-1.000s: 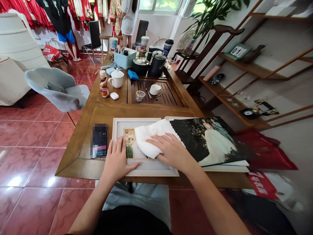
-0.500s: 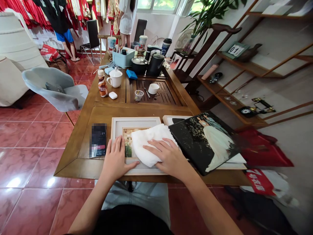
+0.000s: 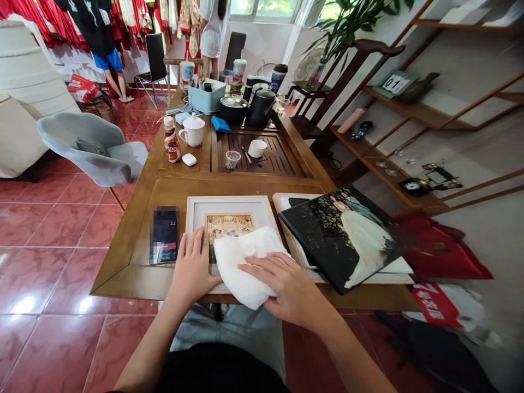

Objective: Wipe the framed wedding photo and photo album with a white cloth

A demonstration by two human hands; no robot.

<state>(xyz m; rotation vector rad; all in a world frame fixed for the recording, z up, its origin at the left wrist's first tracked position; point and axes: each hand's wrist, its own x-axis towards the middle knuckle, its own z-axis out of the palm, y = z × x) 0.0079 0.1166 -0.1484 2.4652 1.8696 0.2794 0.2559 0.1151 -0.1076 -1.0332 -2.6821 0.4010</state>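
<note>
Pressing cloth under right hand | left hand flat on frame

phone left of frame | cloth on frame | print right

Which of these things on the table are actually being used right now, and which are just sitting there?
In use:
left hand, flat on the picture frame
right hand, pressing the white cloth on that frame

Lying about:
phone
wedding print
coffee bottle
white lidded cup
black kettle
earbud case
</note>
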